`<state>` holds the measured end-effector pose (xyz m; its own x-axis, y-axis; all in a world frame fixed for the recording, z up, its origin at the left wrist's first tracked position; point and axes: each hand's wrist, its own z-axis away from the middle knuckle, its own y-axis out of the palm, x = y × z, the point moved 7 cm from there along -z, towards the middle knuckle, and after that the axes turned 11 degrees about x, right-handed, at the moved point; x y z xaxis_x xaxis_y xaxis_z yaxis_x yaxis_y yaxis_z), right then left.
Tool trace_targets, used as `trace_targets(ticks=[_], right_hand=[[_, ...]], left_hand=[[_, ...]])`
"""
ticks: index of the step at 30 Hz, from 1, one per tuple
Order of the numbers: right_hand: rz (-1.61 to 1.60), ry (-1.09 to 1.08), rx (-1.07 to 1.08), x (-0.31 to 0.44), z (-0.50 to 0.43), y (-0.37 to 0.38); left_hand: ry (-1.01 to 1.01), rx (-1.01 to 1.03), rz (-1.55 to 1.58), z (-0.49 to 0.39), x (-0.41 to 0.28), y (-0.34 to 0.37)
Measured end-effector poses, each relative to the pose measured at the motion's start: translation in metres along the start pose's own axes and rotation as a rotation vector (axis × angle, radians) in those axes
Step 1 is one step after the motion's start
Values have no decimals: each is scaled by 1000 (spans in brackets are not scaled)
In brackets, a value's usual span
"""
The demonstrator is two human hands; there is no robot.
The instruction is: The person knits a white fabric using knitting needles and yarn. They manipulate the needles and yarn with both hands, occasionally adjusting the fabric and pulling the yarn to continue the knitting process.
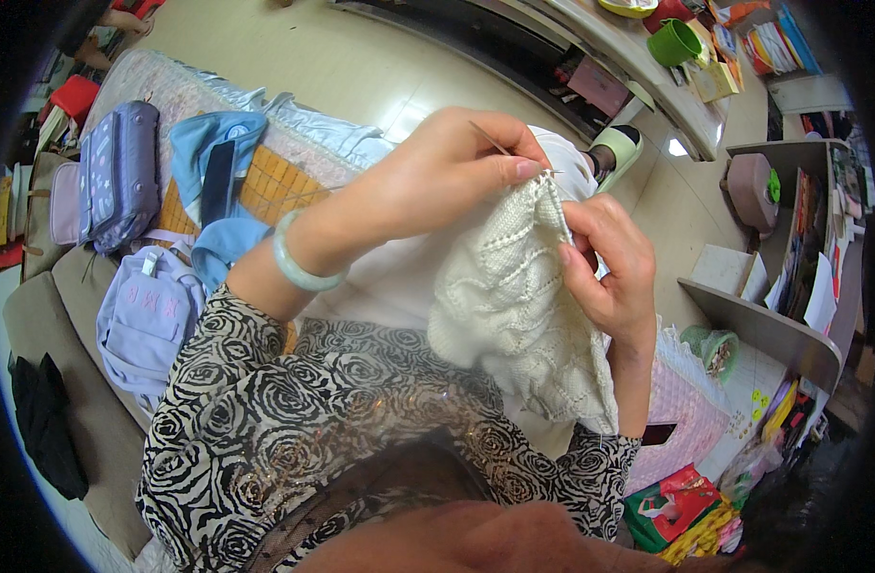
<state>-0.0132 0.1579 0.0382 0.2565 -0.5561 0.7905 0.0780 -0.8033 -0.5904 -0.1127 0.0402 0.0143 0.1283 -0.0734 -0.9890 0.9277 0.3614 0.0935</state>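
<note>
A cream knitted piece with rows of small openwork holes hangs down over my lap from between my hands. My left hand, with a pale green bangle on its wrist, pinches a thin metal knitting needle at the top corner of the knitting. A needle tip pokes out just past the thumb. My right hand grips the knitting's right edge a little lower, fingers partly behind it. Thin needle-like lines show beyond my left wrist. Whether they belong to the same needle is hidden.
On the left sofa lie a lilac backpack, a purple school bag and blue cloth items. Grey shelving stands right, near a green mesh basket. A green cup sits on a cabinet. Another person's hand shows top left.
</note>
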Motion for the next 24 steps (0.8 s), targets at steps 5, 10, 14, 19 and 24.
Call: trace_targets(ticks=[5,10,14,19,24], right_hand=[[45,-3,-9,1,1,-2],[55,2,-24,3,3,-3],[47,8,-49,1,4,-2],[28,13,-55,1,4,1],[120,28,-28,6,4,2]], left_hand=[[-1,-4,-1,1,0,0],[51,-21,14,0,-1,1],[50,6,-27,1,-2,-1],[68,26,-68,4,-5,-2],[85,4,-104,5,-6,-2]])
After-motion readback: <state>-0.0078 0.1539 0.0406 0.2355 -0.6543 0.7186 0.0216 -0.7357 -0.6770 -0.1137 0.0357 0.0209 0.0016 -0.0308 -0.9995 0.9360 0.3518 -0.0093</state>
